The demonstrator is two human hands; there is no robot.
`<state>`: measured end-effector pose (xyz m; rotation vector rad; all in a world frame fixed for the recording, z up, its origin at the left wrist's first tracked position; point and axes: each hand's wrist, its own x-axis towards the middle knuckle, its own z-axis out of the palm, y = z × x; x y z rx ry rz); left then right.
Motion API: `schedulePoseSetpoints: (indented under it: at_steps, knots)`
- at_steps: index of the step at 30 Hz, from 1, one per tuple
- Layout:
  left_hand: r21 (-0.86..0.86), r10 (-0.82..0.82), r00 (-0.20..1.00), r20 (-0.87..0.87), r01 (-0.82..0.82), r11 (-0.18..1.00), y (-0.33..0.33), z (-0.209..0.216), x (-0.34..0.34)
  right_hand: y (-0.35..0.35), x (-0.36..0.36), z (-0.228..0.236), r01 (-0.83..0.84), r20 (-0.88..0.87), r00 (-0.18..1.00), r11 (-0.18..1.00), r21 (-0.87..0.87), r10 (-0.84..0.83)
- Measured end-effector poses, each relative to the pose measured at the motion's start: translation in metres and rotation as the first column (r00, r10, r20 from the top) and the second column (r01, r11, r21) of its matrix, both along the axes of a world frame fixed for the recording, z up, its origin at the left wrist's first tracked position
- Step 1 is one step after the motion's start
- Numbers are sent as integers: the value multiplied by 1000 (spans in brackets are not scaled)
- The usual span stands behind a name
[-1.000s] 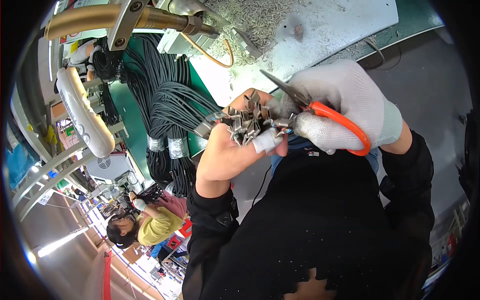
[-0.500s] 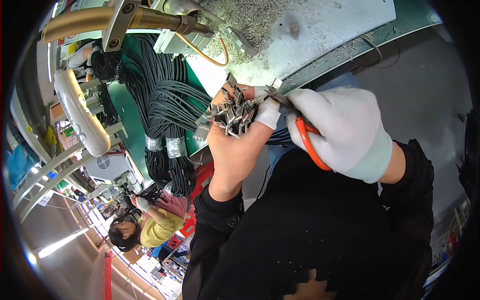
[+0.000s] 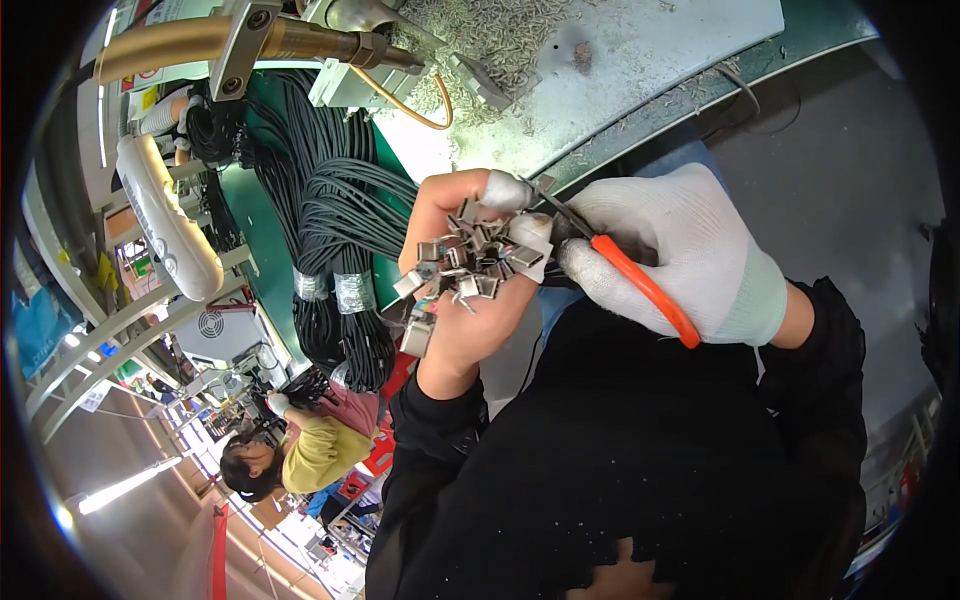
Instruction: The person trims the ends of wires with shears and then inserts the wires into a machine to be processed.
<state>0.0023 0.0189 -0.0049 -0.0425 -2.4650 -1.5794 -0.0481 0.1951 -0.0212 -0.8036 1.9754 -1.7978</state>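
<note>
My left hand [image 3: 462,335], bare but for white covers on the thumb and a finger, is closed around a bunch of black cables. Their silvery metal plug ends [image 3: 468,250] fan out above the fist at various angles. In my right hand [image 3: 690,235], which wears a white knit glove, is a pair of orange-handled pliers [image 3: 645,282]. The slim jaws reach to the covered left fingertips, beside a small metal piece [image 3: 545,184]. Whether the jaws grip that piece is too small to tell. Most of the held cables are hidden behind my hands.
Thick bundles of black cable [image 3: 325,200] lie on the green bench at left. A pale board [image 3: 640,60] strewn with metal scraps [image 3: 480,45] sits beyond my hands, beneath a machine nozzle [image 3: 330,45]. A lamp [image 3: 170,220] hangs at left; a person in yellow [image 3: 320,455] works farther off.
The plug ends have tipped and spread differently in my left hand, whose covered fingers have shifted. The pliers have turned, showing more of their orange handle; my right hand stays close by.
</note>
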Motion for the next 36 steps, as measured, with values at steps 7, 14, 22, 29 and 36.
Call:
schedulePoseSetpoints:
  at_steps: [7, 14, 22, 29, 36]
  knots:
    - [51, 20, 997, 71, -23, 998, -4, -1, 6, 9, -9, 6, 99, -420, 908, 969, 225, 5]
    - [40, 61, 997, 57, -64, 997, 4, -2, 4, 11, -5, 5, -6, -208, 977, 977, 212, 51]
    - [-79, 39, 999, 3, -39, 996, 3, -4, 3, 2, 5, -5, 10, -9, 1000, 999, 38, -9]
    - [190, 148, 973, 177, -181, 965, 11, 5, 1, 1, 5, -4, 31, 22, 999, 999, -22, -31]
    - [25, 93, 966, 241, -102, 995, 1, -2, 2, 0, 4, -4, 289, -497, 858, 921, 263, -128]
